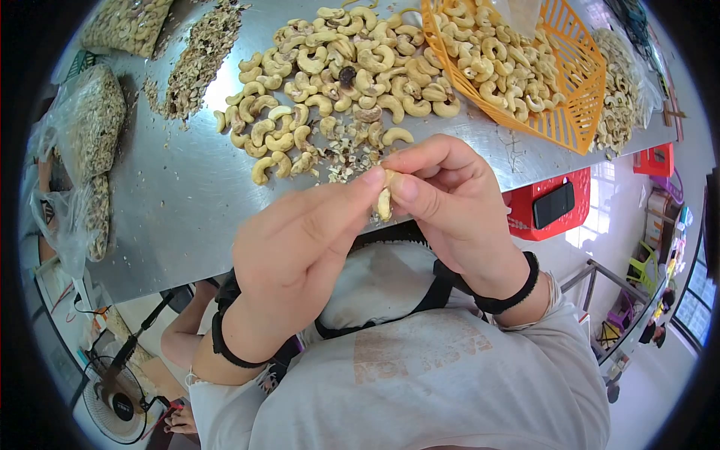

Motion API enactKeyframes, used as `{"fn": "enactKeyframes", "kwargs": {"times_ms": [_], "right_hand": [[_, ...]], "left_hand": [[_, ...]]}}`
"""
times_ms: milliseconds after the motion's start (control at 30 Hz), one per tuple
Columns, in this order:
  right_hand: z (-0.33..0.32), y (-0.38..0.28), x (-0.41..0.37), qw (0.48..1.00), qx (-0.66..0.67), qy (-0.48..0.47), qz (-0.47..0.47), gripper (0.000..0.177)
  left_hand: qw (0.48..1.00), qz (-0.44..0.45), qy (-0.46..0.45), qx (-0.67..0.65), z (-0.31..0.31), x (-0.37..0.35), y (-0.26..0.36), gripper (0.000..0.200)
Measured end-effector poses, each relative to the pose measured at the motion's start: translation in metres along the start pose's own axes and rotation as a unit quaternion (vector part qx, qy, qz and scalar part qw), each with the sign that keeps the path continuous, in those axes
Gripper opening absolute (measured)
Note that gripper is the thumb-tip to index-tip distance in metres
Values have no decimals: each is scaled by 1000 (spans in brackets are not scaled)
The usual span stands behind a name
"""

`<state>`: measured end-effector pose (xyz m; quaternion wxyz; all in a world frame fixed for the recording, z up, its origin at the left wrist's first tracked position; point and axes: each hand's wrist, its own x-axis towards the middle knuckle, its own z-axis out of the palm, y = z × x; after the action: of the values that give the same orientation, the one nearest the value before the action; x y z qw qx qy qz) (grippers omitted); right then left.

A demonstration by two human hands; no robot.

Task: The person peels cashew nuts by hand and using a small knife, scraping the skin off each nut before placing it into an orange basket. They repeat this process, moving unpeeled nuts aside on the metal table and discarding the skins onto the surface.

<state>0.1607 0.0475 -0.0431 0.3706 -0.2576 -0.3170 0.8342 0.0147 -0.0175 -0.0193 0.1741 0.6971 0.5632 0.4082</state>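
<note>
Head view: one pale cashew piece (385, 204) sits pinched between both hands, near the front edge of the desk (180, 195); its long axis runs roughly toward my torso, upper end up among the fingertips, lower end poking out free below them; neither hand is clearly nearer, both are at it.

Left hand (289, 244) comes in from the left, fingers closed together at the piece's upper end; right hand (461, 202) meets it from the other side, thumb and index gripping close to the same end, other fingers curled; exact contact of each tip is partly hidden, can't tell which one bears most. I see nothing wedged between the fingers and the piece.

Just beyond the fingertips: pale crumbs (345, 157) on the desk; past them a loose spread of cashews (375, 60), one dark nut (347, 76) among them; orange basket (585, 124) lies far right, tilted looking, with more nuts (499, 60) inside; brownish flakes (199, 67) heaped far left, clear plastic bag (101, 124) of bits at the left edge.

Off the desk, right side: black phone (553, 205) on a red stool (525, 225); well apart from both hands, not in the way.
</note>
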Motion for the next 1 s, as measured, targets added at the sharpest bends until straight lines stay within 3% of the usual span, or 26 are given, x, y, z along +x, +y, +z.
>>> {"fn": "enactKeyframes", "kwargs": {"times_ms": [67, 167, 500, 767, 900, 1000], "right_hand": [[0, 2, 1, 999, 31, -15, 9, 13], [0, 2, 1, 996, 76, -21, 37, 13], [-2, 1, 2, 990, 120, -43, 68, 14], [-2, 1, -1, 991, 99, -34, 83, 15], [-1, 3, 0, 993, 93, -37, 69, 16], [1, 1, 2, 989, 113, -45, 83, 17]], "left_hand": [[973, -143, -22, -181, -1, -1, 5, 33], [958, -176, -31, -223, -2, -2, 3, 27], [978, -105, -36, -178, -1, 1, 0, 34], [999, 21, -21, -27, -3, 1, -8, 35], [999, 4, -1, -52, -3, 2, -5, 34], [990, -72, -9, -122, -5, 2, 2, 33]]}}
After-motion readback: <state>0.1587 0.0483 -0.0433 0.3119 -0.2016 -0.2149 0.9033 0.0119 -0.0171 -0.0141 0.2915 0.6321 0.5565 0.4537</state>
